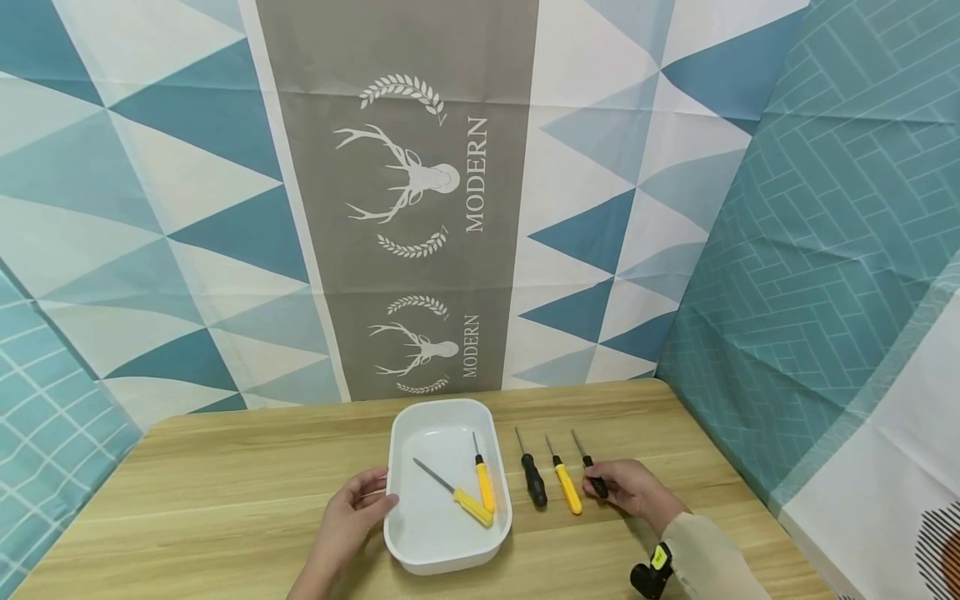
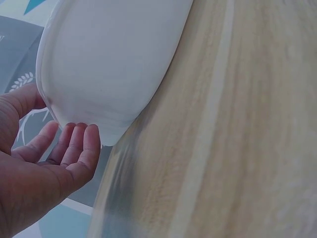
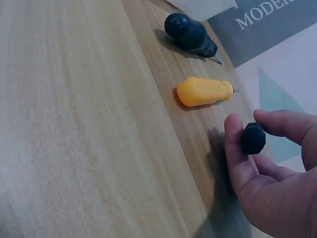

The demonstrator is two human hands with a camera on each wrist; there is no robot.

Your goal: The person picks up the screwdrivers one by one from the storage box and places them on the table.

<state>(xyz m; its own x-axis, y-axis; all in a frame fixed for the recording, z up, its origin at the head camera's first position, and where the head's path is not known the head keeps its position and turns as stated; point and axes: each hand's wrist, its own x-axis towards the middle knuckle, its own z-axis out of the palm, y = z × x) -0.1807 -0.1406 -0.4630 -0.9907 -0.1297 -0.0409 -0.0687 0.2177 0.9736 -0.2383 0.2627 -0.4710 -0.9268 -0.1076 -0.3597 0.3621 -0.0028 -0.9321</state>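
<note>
1. Black-handled screwdriver (image 1: 588, 462) in the head view: it lies between the thumb and fingers of the right hand (image 1: 633, 487), which pinch it by the handle; the thin shaft sticks out ahead of the fingers, angled away toward the back of the tabletop (image 1: 262, 483). Whether its tip touches the wood cannot be told.
2. Just to the left of that grasp, in the same view, a yellow screwdriver (image 1: 567, 487) and then a second black screwdriver (image 1: 535, 485) lie on the tabletop, apart from the fingers, shafts pointing away from the person.
3. Farther left stands a white tray (image 1: 420, 533) with two more yellow-handled screwdrivers (image 1: 484, 483) inside, one slanting so that their handles meet near the right wall. The left hand (image 1: 352, 508) holds the tray's left side, thumb over the rim.
4. Left wrist view: the thumb meets the rim of the tray while the other fingers (image 2: 74, 148) bend toward its outer wall, grasping the edge between them.
5. Right wrist view: the pinched handle shows its dark butt end toward the camera, thumb on one side and fingers on the other. The yellow handle is nearest, the second black one beyond it.
</note>
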